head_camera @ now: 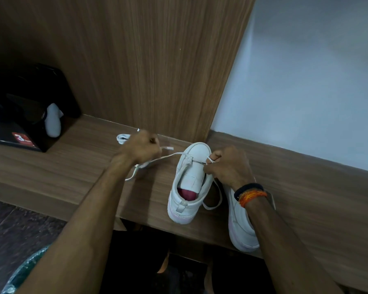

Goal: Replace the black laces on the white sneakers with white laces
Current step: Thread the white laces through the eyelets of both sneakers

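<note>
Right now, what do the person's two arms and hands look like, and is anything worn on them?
Both forearms are bare, without sleeves. The right hand has two bands at its wrist: a black cord band and an orange woven thread band. The left hand shows no bands, rings or gloves.

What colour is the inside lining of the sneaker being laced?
Dark pink or red, seen in the head view through the opening of the sneaker.

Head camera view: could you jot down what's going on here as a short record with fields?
surface: wooden shelf
being laced: white sneaker, toe pointing away
lace: white lace through the front eyelets
left hand: grips the lace's left end
right hand: pinches the right end
second sneaker: under right wrist
spare lace: bundled behind left hand
</note>
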